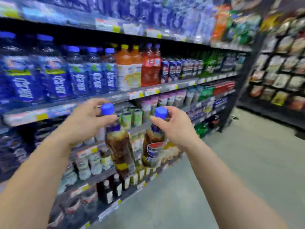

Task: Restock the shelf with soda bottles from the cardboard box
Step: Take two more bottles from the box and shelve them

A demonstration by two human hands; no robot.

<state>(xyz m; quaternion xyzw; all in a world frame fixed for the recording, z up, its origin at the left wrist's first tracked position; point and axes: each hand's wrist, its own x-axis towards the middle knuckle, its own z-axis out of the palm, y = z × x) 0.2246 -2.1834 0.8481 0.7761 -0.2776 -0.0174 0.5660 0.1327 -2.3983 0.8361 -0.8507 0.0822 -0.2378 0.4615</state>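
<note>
Left hand (85, 119) grip pinching neck of left cola bottle (121, 147) under its blue cap; right hand (175, 128) grip pinching neck of right cola bottle (152, 146). Both hanging mid-air, tilted, just before the drinks shelf (105, 98). Blurry.

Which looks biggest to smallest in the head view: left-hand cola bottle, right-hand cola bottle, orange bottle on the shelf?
1-2. left-hand cola bottle and right-hand cola bottle: look alike, unranked.
3. orange bottle: smallest, but farther away, so unsure.

Two cola bottles (121, 146) (152, 149) – blue caps, held by necks – before shelf (148, 91)
</note>
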